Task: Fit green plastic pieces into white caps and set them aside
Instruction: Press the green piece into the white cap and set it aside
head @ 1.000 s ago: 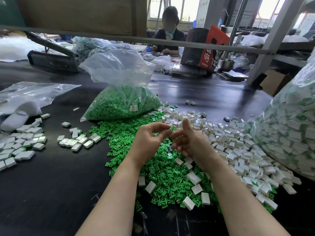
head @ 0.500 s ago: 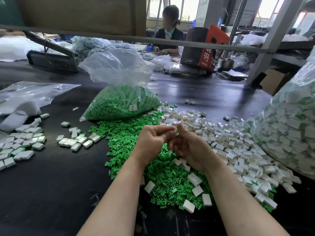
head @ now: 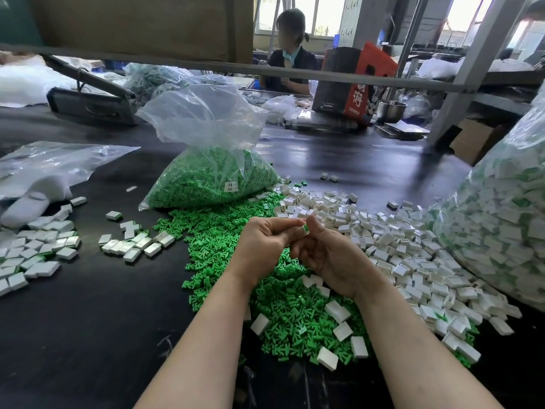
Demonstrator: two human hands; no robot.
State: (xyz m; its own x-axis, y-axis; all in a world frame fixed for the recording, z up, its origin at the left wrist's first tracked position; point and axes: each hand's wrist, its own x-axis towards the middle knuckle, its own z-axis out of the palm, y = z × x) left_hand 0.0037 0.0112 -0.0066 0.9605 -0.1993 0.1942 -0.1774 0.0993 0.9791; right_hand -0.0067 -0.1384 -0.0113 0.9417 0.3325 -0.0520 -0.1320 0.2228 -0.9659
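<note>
On the dark tabletop (head: pixel 88 320) it's basically parts everywhere. Biggest thing is the huge clear bag of finished pieces (head: pixel 498 225) on the far right edge, bulging with white and green bits. Next up, the open plastic bag of green pieces (head: pixel 206 175) sits further back in the middle, top flopped open. In front of it a loose green pile (head: pixel 274 290) spreads toward the near side, and right beside that, touching it, a big spill of white caps (head: pixel 398 246), with a few caps lying on top of the green.

Over on the left there's a set-aside batch of assembled caps (head: pixel 32 255) and a smaller cluster (head: pixel 135 243) nearer the middle, close to a crumpled clear bag (head: pixel 44 169).

Both hands are up over the green pile, touching each other. The left hand (head: pixel 262 246) and right hand (head: pixel 333 261) have their fingers curled in, pinching one white cap with green showing in it (head: pixel 305 228) between the fingertips. Can't tell how far in the insert sits.

Another person (head: pixel 290 54) is seated at the far side.
</note>
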